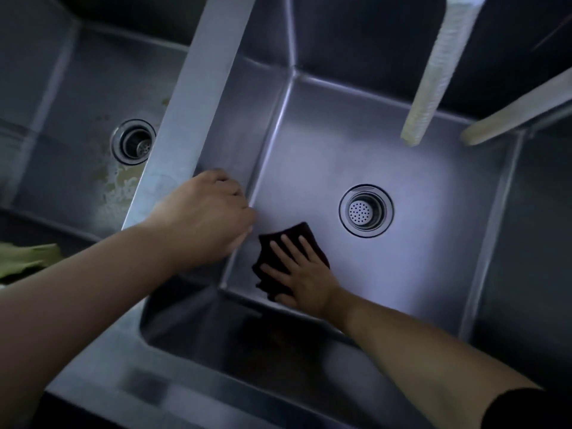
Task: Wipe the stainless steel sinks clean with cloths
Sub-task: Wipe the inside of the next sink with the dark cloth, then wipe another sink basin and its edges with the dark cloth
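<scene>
My right hand (305, 278) lies flat with fingers spread on the dark cloth (289, 249), pressing it to the floor of the middle sink (418, 258), near the sink's seven o'clock corner. The cloth shows past my fingertips toward twelve and bunches under my thumb at nine. The drain (366, 210) sits at about one o'clock from that hand, apart from the cloth. My left hand (207, 216) is at ten o'clock of the cloth, knuckles up, fingers curled down over the edge of the divider (198, 88) where it meets the sink's left wall — I cannot tell whether they grip anything, since the fingertips are hidden. Across the divider, at nine o'clock, the left sink (62, 103) has pale scummy stains beside its own drain (133, 146). Two pale spouts (433, 82) hang over the middle sink at one o'clock. Something green (28, 258) lies at the far left edge — blurred.
</scene>
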`<state>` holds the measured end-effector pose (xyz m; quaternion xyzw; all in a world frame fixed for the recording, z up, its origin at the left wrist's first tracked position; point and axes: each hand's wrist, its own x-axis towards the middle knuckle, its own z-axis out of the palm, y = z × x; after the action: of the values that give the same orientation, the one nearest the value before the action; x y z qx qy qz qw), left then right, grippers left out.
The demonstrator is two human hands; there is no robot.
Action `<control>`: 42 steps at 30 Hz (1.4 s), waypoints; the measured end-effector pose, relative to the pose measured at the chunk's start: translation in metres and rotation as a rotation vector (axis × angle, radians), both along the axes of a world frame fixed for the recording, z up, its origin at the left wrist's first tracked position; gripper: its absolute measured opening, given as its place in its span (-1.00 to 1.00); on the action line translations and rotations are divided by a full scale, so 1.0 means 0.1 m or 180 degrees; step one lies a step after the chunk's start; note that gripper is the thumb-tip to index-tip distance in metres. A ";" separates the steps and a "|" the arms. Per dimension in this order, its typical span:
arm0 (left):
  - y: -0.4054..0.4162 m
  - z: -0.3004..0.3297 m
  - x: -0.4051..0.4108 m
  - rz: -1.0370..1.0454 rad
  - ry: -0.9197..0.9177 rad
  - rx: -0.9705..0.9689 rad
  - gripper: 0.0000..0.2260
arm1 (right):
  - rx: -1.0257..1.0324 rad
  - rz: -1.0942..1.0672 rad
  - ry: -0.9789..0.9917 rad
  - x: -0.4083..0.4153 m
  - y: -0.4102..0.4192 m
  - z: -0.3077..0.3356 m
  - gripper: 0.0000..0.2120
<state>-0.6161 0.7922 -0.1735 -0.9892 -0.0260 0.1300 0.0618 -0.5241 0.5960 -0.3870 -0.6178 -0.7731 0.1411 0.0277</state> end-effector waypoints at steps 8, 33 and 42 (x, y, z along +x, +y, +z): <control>-0.05 0.11 0.07 0.0158 0.0029 -0.0229 -0.65 | -0.0349 -0.0587 -0.0172 0.76 -0.61 0.20 -0.39; -0.09 0.19 -0.05 0.0388 -0.0106 -0.0180 -0.74 | -0.1628 -0.2566 0.0269 0.86 -1.08 0.93 -0.49; -0.49 0.62 -0.57 0.0540 -0.0784 -0.0382 -0.78 | -0.0239 -0.2892 0.0966 -0.19 -0.43 2.17 -0.50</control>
<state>-0.6728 0.7432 -0.1111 -0.9939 -0.1090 0.0138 -0.0123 -0.5434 0.5533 -0.1698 -0.8661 -0.4064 0.2311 0.1767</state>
